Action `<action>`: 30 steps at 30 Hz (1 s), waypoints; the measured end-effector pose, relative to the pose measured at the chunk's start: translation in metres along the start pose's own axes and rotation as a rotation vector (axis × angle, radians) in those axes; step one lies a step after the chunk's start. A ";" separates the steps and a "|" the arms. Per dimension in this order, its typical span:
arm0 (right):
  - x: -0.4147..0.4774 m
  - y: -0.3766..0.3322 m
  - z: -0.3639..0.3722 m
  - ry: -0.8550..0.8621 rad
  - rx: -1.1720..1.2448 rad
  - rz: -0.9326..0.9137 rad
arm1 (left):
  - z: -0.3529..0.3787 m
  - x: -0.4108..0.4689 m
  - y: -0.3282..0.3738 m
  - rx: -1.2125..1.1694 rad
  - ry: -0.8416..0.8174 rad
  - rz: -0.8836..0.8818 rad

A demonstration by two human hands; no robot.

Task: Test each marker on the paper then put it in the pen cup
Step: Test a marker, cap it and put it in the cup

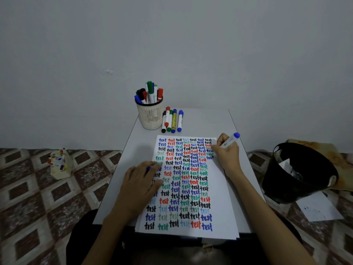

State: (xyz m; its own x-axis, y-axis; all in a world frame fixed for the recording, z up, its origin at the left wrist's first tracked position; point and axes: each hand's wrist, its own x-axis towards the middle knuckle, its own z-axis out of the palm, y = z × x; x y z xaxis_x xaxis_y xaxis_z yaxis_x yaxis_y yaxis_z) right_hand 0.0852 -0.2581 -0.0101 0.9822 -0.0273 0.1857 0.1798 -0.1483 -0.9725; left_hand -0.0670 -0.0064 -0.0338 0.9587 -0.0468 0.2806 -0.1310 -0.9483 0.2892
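**Blue marker on paper, right hand writing**

Head view:
- Right hand (226, 153) pinches a blue marker (230, 140), fingers curled round the barrel. Its blue end points up and away from the hand. The tip end is hidden behind the fingers, down at the right edge of the paper (221, 211).
- Left hand (142, 180) lies flat on the paper's left edge, fingers straight and slightly spread, pressing down. A small blue bit shows at its fingers; can't tell what it is.
- Paper is full of rows of "test" in blue, red, black and green.
- Pen cup (150, 116) stands beyond the left hand, stuffed with markers.
- Five loose markers (172, 120) lie just beside the cup on the table (206, 123).
- Black bin (298, 175) sits on the floor, out past the right hand.
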 end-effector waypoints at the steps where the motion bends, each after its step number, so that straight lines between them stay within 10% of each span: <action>1: 0.001 0.000 0.000 -0.010 0.005 0.007 | 0.000 0.000 0.000 -0.004 0.000 0.000; 12: -0.004 -0.010 -0.008 0.127 0.372 0.054 | -0.002 -0.001 0.001 -0.082 0.015 0.009; 30: -0.071 -0.044 0.028 -0.419 0.372 0.144 | -0.010 -0.001 -0.002 -0.407 0.282 -0.057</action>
State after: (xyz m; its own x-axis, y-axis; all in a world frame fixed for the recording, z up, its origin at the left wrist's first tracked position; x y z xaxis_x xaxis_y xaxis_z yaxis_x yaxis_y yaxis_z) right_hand 0.0094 -0.2221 0.0155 0.9221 0.3836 0.0502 -0.0245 0.1874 -0.9820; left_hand -0.0702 -0.0011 -0.0255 0.8692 0.1416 0.4738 -0.2220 -0.7444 0.6298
